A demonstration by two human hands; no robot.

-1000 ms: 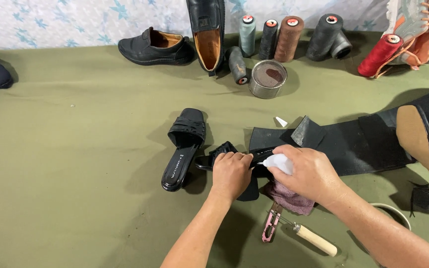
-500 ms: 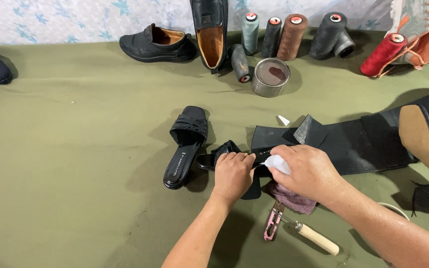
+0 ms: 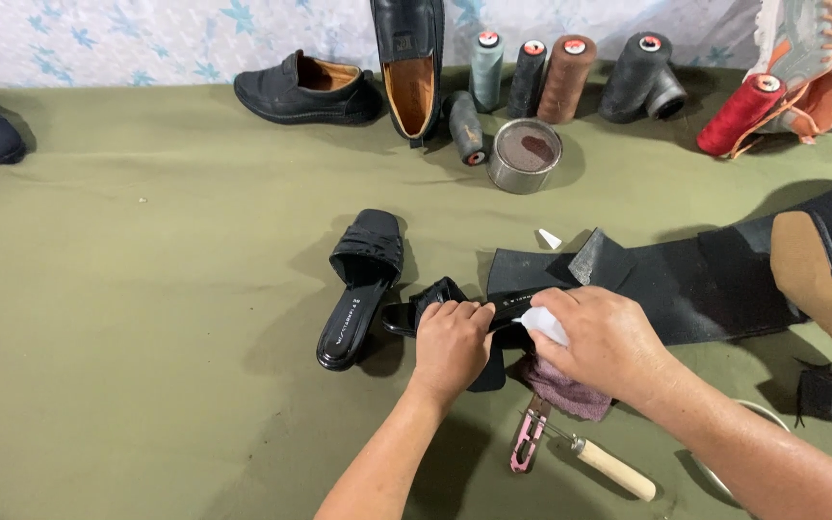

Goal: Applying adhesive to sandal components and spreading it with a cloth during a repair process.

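At centre frame, a black slide sandal [image 3: 363,289] is seen lying on the olive cloth [image 3: 127,318]. Just right of it, a second black sandal [image 3: 440,299] is pinned by the left hand [image 3: 452,342]. Further right, a white scrap [image 3: 543,325] is pinched in the right hand [image 3: 604,342] against that sandal, above a pink rag [image 3: 565,390].

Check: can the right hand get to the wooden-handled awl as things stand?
Probably yes. The wooden-handled awl lies in the open just below the right hand, nothing over it; but that hand holds a small white piece.
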